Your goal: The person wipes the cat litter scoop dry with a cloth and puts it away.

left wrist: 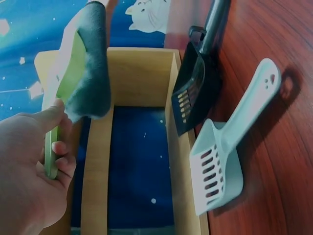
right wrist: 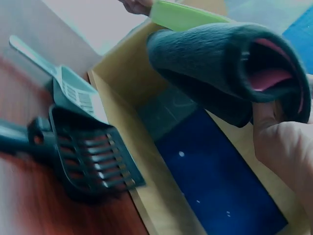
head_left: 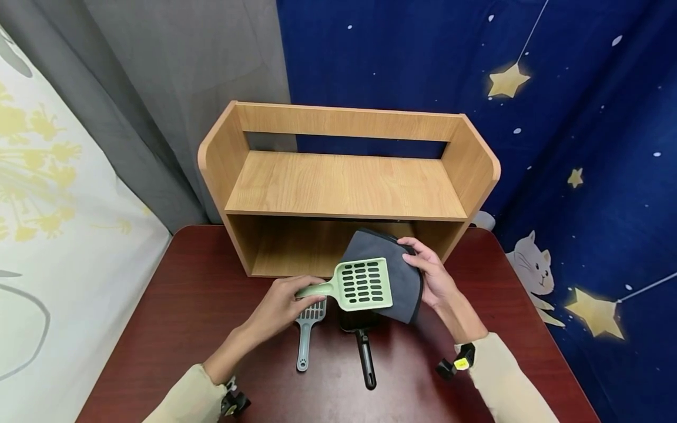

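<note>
My left hand (head_left: 280, 302) grips a pale green litter scoop (head_left: 336, 288) by its handle, the slotted head pointing right. In my right hand (head_left: 435, 276) is a folded dark grey cloth (head_left: 406, 285) with black edging, held at its right edge. The scoop's head overlaps the front of the cloth in the head view. Pink shows inside the cloth's fold (right wrist: 269, 77) in the right wrist view. Below the hands, a grey-blue litter scoop (head_left: 304, 348) and a black litter scoop (head_left: 366, 359) lie with their handles toward me; the green scoop and cloth partly hide their heads.
A two-level wooden shelf (head_left: 344, 185) stands at the back of the dark red table (head_left: 180, 329), just beyond the hands. Both lower scoops have their heads at the shelf's front edge. Grey and blue curtains (head_left: 381, 53) hang behind.
</note>
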A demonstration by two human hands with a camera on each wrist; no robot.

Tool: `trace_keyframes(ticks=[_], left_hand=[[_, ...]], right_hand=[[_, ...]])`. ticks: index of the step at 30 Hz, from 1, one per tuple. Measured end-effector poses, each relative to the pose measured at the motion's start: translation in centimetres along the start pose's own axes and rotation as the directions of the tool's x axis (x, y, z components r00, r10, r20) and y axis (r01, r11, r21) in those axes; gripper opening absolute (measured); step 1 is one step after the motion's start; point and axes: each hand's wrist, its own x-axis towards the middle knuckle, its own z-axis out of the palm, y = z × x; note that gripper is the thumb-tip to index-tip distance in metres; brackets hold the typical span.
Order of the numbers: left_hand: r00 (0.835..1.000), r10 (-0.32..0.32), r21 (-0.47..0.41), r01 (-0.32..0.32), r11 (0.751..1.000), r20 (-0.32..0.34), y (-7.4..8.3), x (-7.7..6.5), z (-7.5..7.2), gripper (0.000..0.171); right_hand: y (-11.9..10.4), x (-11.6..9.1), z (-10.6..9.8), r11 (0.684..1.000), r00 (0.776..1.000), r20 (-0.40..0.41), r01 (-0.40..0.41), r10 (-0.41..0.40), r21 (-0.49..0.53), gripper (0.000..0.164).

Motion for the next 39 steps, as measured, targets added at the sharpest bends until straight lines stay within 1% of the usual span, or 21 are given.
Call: trace_keyframes(ticks=[4, 7, 12, 15, 18, 23, 27, 31, 34, 39], left_hand=[[1.0, -0.001, -0.056, 0.002, 0.998, 0.011, 0.3, 0.5, 0.5, 0.025], [1.0, -0.007, -0.081, 0.009, 0.997, 0.022, 0.5, 0.7, 0.7, 0.025], [0.999, -0.004, -0.088, 0.007, 0.996, 0.035, 0.8, 1.0, 1.1, 0.025], [0.999, 0.011, -0.087, -0.007, 0.996, 0.045, 0.8, 1.0, 0.9, 0.025], [0.998, 0.023, -0.077, -0.019, 0.997, 0.054, 0.5, 0.7, 0.6, 0.026], [0.998, 0.014, -0.028, -0.012, 1.0, 0.053, -0.3, 0.2, -0.1, 0.027], [0.998, 0.007, -0.011, -0.006, 1.0, 0.057, -0.5, 0.0, -0.2, 0.03], [0.997, 0.011, -0.042, -0.008, 0.999, 0.072, -0.3, 0.3, 0.1, 0.029], [0.996, 0.015, -0.075, -0.009, 0.997, 0.085, 0.1, 0.6, 0.5, 0.028], [0.996, 0.024, -0.105, -0.015, 0.994, 0.091, 0.8, 1.1, 1.0, 0.026]], right_hand=[[1.0, 0.5, 0.7, 0.999, 0.999, -0.039, -0.028, 0.03, 0.039, 0.03], [1.6, 0.9, 1.1, 0.999, 0.997, -0.059, -0.041, 0.042, 0.031, 0.029], [2.5, 1.5, 1.3, 0.998, 0.997, -0.061, -0.054, 0.053, -0.013, 0.03], [2.3, 1.4, 1.1, 0.999, 0.997, -0.046, -0.054, 0.054, -0.004, 0.033], [1.6, 0.9, 0.6, 0.999, 0.999, -0.021, -0.039, 0.04, 0.021, 0.037], [0.1, 0.1, -0.5, 0.998, 0.999, 0.027, 0.016, -0.018, 0.058, 0.036], [-0.4, -0.1, -1.0, 0.995, 0.998, 0.044, 0.045, -0.048, 0.084, 0.035], [0.0, 0.1, -0.8, 0.996, 0.999, 0.034, 0.029, -0.032, 0.088, 0.037], [0.5, 0.5, -0.5, 0.998, 0.999, 0.027, 0.018, -0.02, 0.065, 0.037], [1.5, 1.2, 0.0, 0.999, 1.0, 0.017, 0.018, -0.019, 0.026, 0.032]])
